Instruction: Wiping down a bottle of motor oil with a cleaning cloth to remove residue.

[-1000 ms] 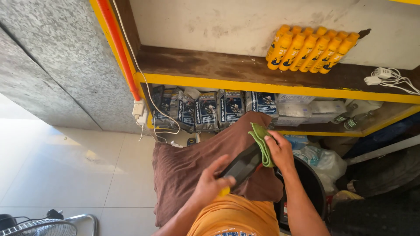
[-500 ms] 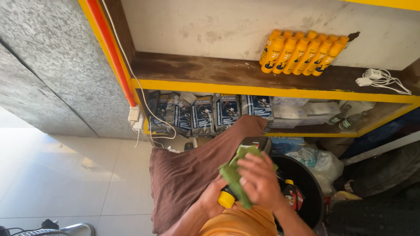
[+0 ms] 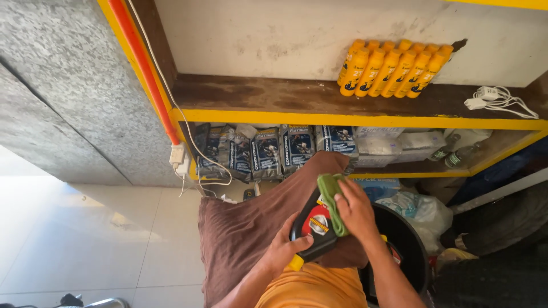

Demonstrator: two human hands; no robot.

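My left hand (image 3: 284, 251) grips the lower side of a black plastic bottle (image 3: 313, 225) with a red and yellow label and a yellow cap, held over my brown-clad lap (image 3: 240, 234). My right hand (image 3: 355, 211) presses a green cloth (image 3: 331, 197) onto the upper part of the bottle. The cloth is folded over the bottle's top edge and hides that end.
A row of yellow bottles (image 3: 394, 67) stands on the brown shelf (image 3: 274, 97) with its yellow edge. Dark packets (image 3: 274, 149) fill the lower shelf. A white cable coil (image 3: 498, 98) lies at right. A black bucket (image 3: 406, 245) and plastic bags (image 3: 412, 206) sit beside my right arm.
The bottle has turned so its labelled face shows. My right hand with the green cloth has slid from over the bottle's middle to its upper end.
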